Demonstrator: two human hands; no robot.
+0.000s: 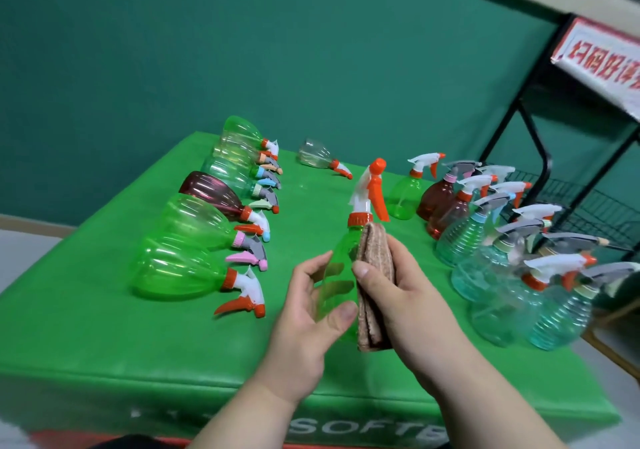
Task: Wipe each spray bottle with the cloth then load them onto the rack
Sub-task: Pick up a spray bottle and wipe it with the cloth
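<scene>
Gripping a green spray bottle [337, 285] upright with the left hand [304, 313] above the green padded mat [104, 344], pinching a folded brown cloth [375, 258] against it with the right hand [405, 296]; teal wall [173, 50] behind, black rack [544, 161] off right

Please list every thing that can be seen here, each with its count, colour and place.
held bottle: one, green with orange and white sprayer, upright above the mat's near middle
cloth: one, brown, folded, against the held bottle's right side
lying bottles: about seven, green, clear and dark red, in a row on the left
lone bottle: one, clear, lying at the far middle
standing bottles: roughly ten, green, red and pale teal, clustered on the right
mat: one, green, under all the bottles
rack: one, black wire, far right
sign: one, white with red characters, on the rack's top
left hand: grips the held bottle
right hand: holds the cloth
</scene>
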